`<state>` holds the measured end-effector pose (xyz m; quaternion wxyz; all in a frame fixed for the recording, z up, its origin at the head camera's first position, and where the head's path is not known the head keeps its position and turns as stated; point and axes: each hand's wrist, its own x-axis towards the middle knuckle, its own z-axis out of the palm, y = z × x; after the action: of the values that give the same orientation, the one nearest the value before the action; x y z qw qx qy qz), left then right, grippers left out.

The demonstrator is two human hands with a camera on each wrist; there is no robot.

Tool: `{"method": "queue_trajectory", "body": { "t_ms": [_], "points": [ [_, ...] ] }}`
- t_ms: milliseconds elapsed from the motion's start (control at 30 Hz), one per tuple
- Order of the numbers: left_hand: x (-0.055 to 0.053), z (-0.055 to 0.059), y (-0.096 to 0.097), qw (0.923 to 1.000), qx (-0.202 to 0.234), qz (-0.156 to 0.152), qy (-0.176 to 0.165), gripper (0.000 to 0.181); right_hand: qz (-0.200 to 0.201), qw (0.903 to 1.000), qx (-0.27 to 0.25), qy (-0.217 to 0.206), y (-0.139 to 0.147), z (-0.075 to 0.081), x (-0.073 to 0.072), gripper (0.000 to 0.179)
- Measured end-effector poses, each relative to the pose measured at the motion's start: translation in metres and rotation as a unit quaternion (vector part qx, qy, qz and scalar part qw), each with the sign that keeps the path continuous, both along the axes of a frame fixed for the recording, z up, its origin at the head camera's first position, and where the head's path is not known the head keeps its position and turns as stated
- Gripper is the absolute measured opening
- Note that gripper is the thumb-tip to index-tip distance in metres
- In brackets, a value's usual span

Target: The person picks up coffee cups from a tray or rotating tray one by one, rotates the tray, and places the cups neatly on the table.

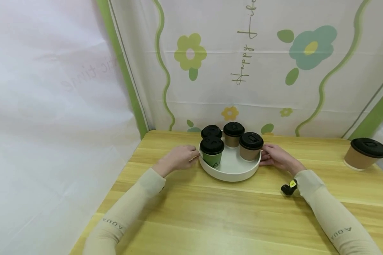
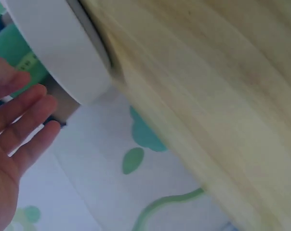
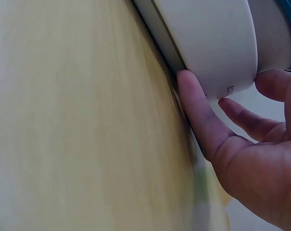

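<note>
Plainly round, white, low-walled, the tray (image 1: pixel 229 176) is gripped at its edge by the right hand (image 1: pixel 278 157); the left hand (image 1: pixel 180 158) is held relaxed beside it.

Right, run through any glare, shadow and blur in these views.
Head: pale sheen on the table, dim shadow beside the left sleeve; left wrist: hazy and soft, the left hand lacking crisp detail; right wrist: smeared table grain, while the right hand and white tray look sharper.
</note>
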<state>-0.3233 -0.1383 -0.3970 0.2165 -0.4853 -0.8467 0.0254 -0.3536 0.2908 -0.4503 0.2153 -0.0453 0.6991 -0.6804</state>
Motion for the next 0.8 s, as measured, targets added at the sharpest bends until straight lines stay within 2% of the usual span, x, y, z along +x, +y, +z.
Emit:
{"method": "queue_trajectory", "body": {
  "t_ms": [167, 267, 533, 700, 800],
  "points": [
    [0.02, 0.012, 0.008, 0.9966, 0.027, -0.056, 0.054, 0.003, -0.001, 1.0, -0.003, -0.001, 0.001, 0.001, -0.001, 0.023],
    [0.032, 0.018, 0.017, 0.9941, 0.033, -0.076, 0.07, 0.004, 0.002, 1.0, -0.003, -0.001, 0.002, 0.0, -0.001, 0.024],
    [0.053, 0.021, 0.04, 0.9937, 0.002, -0.086, 0.072, 0.013, 0.007, 1.0, -0.002, -0.001, 0.003, -0.001, -0.002, 0.024],
    [0.06, 0.016, 0.049, 0.9939, -0.021, -0.08, 0.072, 0.014, 0.003, 1.0, -0.008, -0.004, 0.002, -0.002, -0.002, 0.023],
    [0.062, 0.012, 0.055, 0.9946, -0.03, -0.079, 0.059, 0.015, 0.0, 1.0, -0.008, -0.003, 0.002, -0.002, -0.001, 0.023]
  ]
}}
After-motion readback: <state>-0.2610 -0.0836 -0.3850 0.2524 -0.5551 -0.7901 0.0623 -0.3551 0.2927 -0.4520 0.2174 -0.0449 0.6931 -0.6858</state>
